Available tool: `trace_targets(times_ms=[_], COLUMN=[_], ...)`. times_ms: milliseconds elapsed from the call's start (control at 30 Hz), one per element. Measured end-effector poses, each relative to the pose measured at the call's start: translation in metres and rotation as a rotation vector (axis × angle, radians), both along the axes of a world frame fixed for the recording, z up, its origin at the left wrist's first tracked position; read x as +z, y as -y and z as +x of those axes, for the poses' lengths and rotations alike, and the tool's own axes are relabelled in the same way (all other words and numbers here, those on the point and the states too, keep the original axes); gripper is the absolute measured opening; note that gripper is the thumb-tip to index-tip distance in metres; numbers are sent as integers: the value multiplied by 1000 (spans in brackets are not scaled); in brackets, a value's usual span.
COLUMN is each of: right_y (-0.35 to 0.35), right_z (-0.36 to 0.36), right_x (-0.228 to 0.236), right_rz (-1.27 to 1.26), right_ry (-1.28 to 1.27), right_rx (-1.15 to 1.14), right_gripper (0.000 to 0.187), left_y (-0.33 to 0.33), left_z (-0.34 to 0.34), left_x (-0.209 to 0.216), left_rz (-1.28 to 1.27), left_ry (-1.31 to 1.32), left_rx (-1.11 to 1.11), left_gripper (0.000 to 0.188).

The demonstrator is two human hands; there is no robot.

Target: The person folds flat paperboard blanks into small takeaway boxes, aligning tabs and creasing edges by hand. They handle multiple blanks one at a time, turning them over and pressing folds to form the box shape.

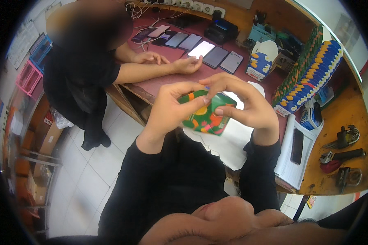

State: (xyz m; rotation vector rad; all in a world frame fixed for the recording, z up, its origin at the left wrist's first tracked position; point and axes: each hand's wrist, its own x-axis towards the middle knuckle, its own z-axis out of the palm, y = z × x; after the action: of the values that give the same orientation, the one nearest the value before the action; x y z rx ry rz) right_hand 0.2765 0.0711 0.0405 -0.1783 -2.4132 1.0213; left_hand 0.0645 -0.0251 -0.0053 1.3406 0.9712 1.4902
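Observation:
Both hands hold a small paper food box (pixel 206 119), green with a colourful fruit pattern, above the table's near edge. My left hand (pixel 167 107) grips its left side, with the thumb across the printed face. My right hand (pixel 245 105) pinches its right side between thumb and bent fingers. The fingers hide part of the upper rim. Beneath the box lie white card sheets (pixel 235 141) with cut edges. Toward the right leans a long nested stack of similar boxes (pixel 310 77), blue and green. A single blue-and-white box (pixel 260 61) stands upright beyond my right hand.
Another person's forearms (pixel 151 72) rest on the table at the left. Several phones (pixel 218 56) lie in a row farther back, near a black device (pixel 221 30). A dark phone (pixel 297 146) rests on a notebook (pixel 284 163) at right, beside padlocks and a wrench (pixel 341 155).

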Motion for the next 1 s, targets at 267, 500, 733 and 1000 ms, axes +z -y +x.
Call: trace_targets(times_ms=[267,500,733,1000], right_y=[27,29,29,21], right_z=[-5,-14,-15,-16], right_x=[3,0,-5,8], right_rz=[-426,-375,-272,215], right_ry=[-79,-94,-36,-65], right_rx=[-88,-82,-99,33], right_gripper=[28,15,16,14], left_y=[17,22,25,31], left_z=[1,-14,-27,-36], left_x=[-7,-4,-1,14], left_rz=[-109,-3,-35,15], left_ry=[296,-22,-84,-176], left_rx=[-218,-174,-240,-236], left_gripper=[56,49,45,42])
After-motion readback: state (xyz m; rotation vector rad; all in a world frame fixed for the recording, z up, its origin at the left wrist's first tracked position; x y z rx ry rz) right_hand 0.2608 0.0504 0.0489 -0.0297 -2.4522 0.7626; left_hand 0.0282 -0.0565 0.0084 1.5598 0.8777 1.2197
